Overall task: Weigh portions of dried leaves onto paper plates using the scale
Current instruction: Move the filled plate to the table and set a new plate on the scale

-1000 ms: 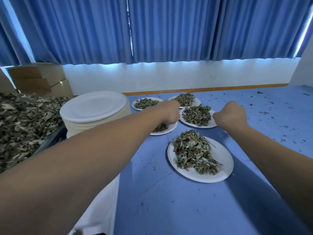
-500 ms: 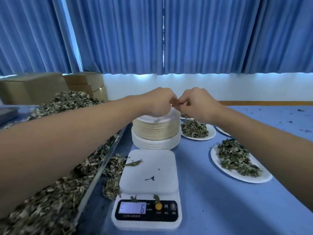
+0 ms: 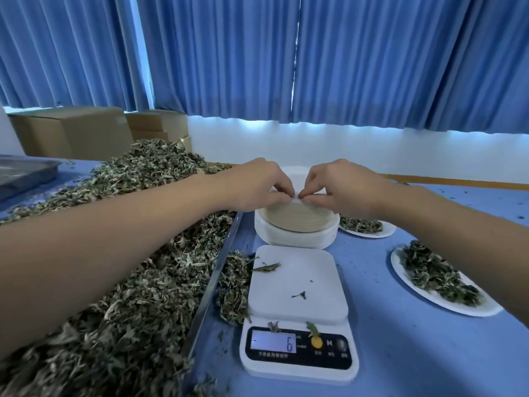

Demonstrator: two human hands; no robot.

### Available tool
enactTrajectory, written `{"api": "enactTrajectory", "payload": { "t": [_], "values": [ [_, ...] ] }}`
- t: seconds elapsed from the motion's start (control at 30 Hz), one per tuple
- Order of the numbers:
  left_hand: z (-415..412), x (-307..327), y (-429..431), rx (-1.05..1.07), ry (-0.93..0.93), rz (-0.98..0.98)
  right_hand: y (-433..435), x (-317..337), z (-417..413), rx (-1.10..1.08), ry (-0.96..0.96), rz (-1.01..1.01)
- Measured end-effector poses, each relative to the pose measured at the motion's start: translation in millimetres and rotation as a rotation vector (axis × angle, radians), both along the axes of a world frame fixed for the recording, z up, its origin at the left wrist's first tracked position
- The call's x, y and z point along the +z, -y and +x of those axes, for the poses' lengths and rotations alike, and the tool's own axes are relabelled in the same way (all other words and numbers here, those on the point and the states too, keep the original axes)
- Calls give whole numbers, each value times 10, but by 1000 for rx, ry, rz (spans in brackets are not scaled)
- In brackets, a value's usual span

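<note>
- Leaves (image 3: 128, 253): a dry, crumpled, grey-green heap fills a metal tray (image 3: 211, 282) at 9 o'clock of the scale. The tray's long edge runs from 6 towards 12 o'clock.
- Scale (image 3: 297, 285): white, with a smooth rounded-square platform. Its long axis runs 6 to 12 o'clock, with the display (image 3: 273, 343) at the 6 o'clock end reading 6. A few leaf scraps lie on it.
- Stack (image 3: 297, 222): round paper plates stand upright at 12 o'clock, just beyond the scale. A tan-edged upper part sits on a wider white lower part.
- Left hand (image 3: 257, 184) and right hand (image 3: 340, 187): they meet over the stack, with curled fingertips pinching the near rim of the top plate (image 3: 297, 174).
- Near plate (image 3: 463, 309): it lies at 3 o'clock and is loaded with leaves. Another filled plate (image 3: 369, 233) lies at 1 o'clock, beside the stack.
- Table (image 3: 400, 353): a matte blue surface flecked with crumbs.
- Curtain (image 3: 372, 67): pleated blue cloth at 12 o'clock. Cardboard boxes (image 3: 71, 133) stand at 10 o'clock.
</note>
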State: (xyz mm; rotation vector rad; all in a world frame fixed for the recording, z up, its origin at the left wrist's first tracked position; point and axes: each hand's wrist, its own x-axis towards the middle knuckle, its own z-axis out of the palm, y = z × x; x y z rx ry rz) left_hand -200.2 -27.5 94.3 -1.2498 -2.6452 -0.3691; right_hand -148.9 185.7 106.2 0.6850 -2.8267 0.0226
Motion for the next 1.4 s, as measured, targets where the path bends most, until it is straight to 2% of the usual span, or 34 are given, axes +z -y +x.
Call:
{"api": "enactTrajectory", "payload": {
  "t": [0.23,0.47,0.77,0.9,1.4],
  "values": [
    [-102,-50,37,12,-29,-24,29,15,26,-25,-47,230],
    [-131,-69,72,5,-27,8,62,55,21,8,-39,289],
    [-110,-60,38,-48,-89,18,131,35,86,48,-143,484],
    [-74,-72,0,-89,-192,-55,135,41,112,49,-134,425],
    [-105,-74,-2,-118,-96,63,102,5,83,26,-87,247]
  ]
}}
